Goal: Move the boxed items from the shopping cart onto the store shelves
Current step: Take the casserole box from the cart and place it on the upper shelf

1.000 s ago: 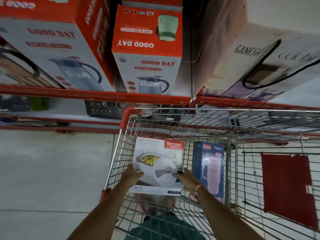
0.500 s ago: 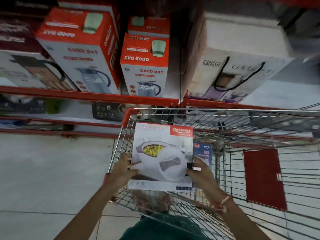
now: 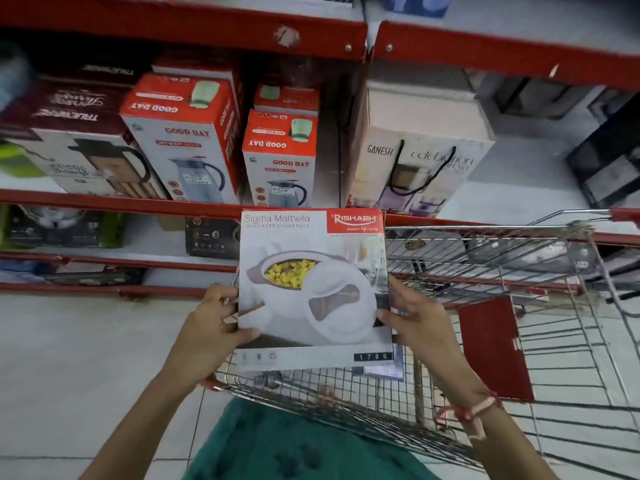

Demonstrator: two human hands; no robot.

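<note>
Casserole box [image 3: 313, 289] gripped at both sides by left hand [image 3: 211, 327] and right hand [image 3: 420, 323], above cart [image 3: 485, 258]; could clip red shelf edge [image 3: 114, 202] and slip.

Both forearms reach forward, left hand [image 3: 211, 327] and right hand [image 3: 419, 323] in a facing grip, fingers apparently curled.

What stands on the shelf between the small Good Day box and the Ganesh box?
Nothing: in the head view, the small Good Day box and the Ganesh box are separated by a bare, shadowed gap of shelf.
</note>
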